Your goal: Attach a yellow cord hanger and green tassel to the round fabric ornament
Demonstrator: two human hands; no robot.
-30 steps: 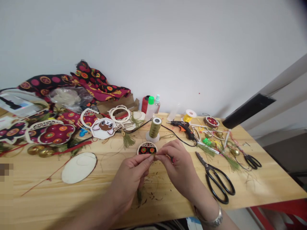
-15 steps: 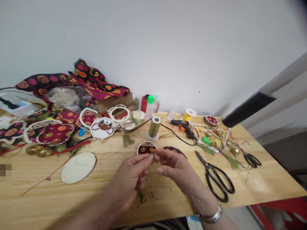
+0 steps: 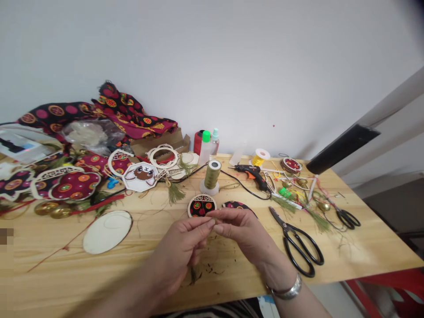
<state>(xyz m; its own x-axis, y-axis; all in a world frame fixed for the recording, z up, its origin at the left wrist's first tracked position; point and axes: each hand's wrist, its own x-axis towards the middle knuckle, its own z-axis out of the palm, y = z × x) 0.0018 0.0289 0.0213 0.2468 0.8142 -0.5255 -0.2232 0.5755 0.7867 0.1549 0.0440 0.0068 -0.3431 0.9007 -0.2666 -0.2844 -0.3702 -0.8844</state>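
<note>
My left hand (image 3: 190,240) is closed in a pinch, and the dark green strands of a tassel (image 3: 193,274) hang out below it. Meeting it fingertip to fingertip, my right hand (image 3: 240,229) pinches a thin olive thread (image 3: 215,219); its exact shape is mostly covered by the fingers. Just beyond my hands lies a round pendant (image 3: 202,206) with patterned black fabric and a pale lattice rim. A curved piece of patterned fabric (image 3: 239,205) is partly behind my right hand. The spool of olive thread (image 3: 212,174) stands upright behind the pendant.
Large black-handled scissors (image 3: 300,247) lie right of my right hand. Farther back are a glue gun (image 3: 253,172) with its cable and a yellow spool (image 3: 261,157). A white oval disc (image 3: 107,232) is at left, near piled ornaments (image 3: 74,183). Smaller scissors (image 3: 347,218) lie far right.
My right hand's thumb and fingers have closed together and now meet my left fingertips. The left hand keeps its pinch. The view has shifted slightly.
</note>
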